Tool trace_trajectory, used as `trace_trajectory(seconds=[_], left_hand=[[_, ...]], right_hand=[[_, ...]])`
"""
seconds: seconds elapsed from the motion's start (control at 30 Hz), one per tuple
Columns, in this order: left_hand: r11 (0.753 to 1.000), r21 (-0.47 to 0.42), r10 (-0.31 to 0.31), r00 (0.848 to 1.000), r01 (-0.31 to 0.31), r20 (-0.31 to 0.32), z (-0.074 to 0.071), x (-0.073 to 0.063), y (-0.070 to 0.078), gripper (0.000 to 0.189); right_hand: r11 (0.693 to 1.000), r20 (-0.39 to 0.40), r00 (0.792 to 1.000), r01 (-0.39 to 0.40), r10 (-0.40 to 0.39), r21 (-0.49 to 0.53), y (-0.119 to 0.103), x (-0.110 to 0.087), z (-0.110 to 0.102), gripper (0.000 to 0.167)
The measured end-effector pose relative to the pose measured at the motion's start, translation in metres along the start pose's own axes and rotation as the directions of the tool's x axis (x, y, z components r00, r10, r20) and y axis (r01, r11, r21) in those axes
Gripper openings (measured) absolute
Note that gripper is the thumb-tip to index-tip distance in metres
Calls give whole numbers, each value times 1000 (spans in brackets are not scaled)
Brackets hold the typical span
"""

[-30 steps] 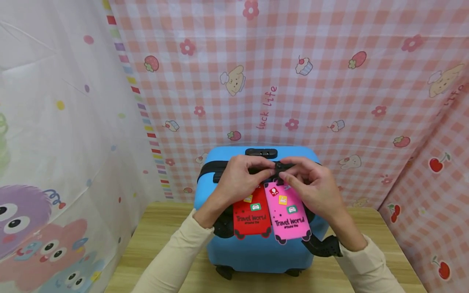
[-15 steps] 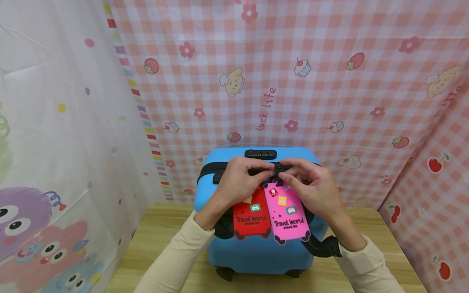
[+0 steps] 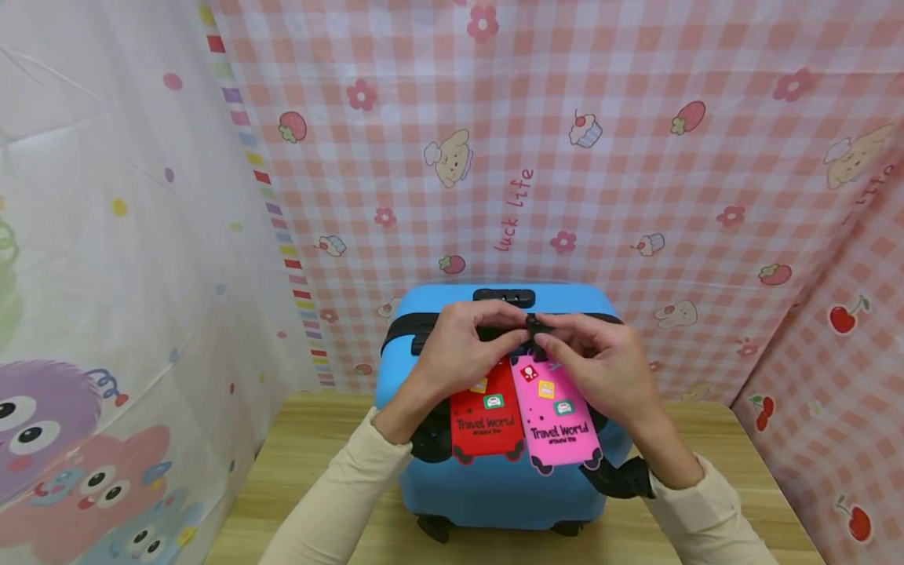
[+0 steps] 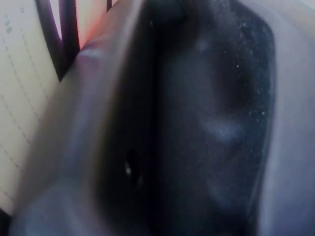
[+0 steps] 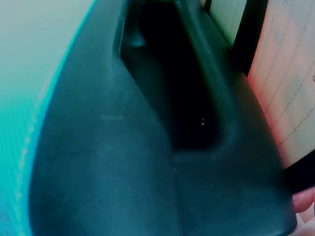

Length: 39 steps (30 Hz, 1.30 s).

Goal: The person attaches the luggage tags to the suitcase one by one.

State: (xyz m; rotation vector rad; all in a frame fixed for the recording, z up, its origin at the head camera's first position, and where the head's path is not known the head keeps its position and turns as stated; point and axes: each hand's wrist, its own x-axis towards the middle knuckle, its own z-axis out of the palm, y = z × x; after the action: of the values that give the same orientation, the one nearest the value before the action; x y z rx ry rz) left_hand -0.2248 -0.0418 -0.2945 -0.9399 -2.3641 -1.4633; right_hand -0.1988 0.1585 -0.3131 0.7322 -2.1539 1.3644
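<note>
A blue suitcase [image 3: 501,494] stands on the table, with a black band [image 3: 413,323] around its upper part. Near the top of it, my left hand [image 3: 462,341] pinches a small black strap [image 3: 533,323] between thumb and index finger. From the other side my right hand [image 3: 607,361] pinches the same strap, its fingertips right beside the left ones. Below the hands hang a red luggage tag [image 3: 487,428] and a pink luggage tag [image 3: 561,431], both printed "Travel World". The left hand covers the red tag's top. Fingertips [image 5: 304,201] of the right hand show at the right wrist view's lower corner.
The wooden table [image 3: 311,471] extends on both sides of the suitcase. Close behind it hangs a pink checked curtain [image 3: 395,173]; a white cartoon curtain [image 3: 141,275] is on the left. A black combination lock [image 3: 504,297] sits on the suitcase top. Dark blurred surfaces fill both wrist views.
My right fingertips have shifted slightly left and now cover more of the black strap. The left hand and the suitcase stay put, and the tags hang nearly as before.
</note>
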Motion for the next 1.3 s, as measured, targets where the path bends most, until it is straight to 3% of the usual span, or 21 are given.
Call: trace_trajectory(seconds=[0.27, 0.63, 0.87, 1.2, 1.3], left_hand=[[997, -71, -17, 1000, 19, 25, -1, -1, 0, 23], [995, -102, 17, 998, -12, 56, 1, -1, 0, 27], [993, -119, 24, 998, -17, 60, 2, -1, 1, 27], [997, -21, 74, 997, -74, 33, 3, 0, 0, 22], [996, 53, 70, 997, -71, 28, 3, 1, 0, 22]], right_hand=[[990, -75, 993, 83, -92, -118, -1, 3, 4, 19], [997, -58, 997, 39, -43, -71, -5, 3, 5, 11], [995, -70, 995, 66, -72, -81, -7, 2, 4, 11], [989, -83, 988, 121, -127, -79, -11, 3, 5, 10], [988, -80, 986, 143, -148, -65, -12, 4, 5, 9]])
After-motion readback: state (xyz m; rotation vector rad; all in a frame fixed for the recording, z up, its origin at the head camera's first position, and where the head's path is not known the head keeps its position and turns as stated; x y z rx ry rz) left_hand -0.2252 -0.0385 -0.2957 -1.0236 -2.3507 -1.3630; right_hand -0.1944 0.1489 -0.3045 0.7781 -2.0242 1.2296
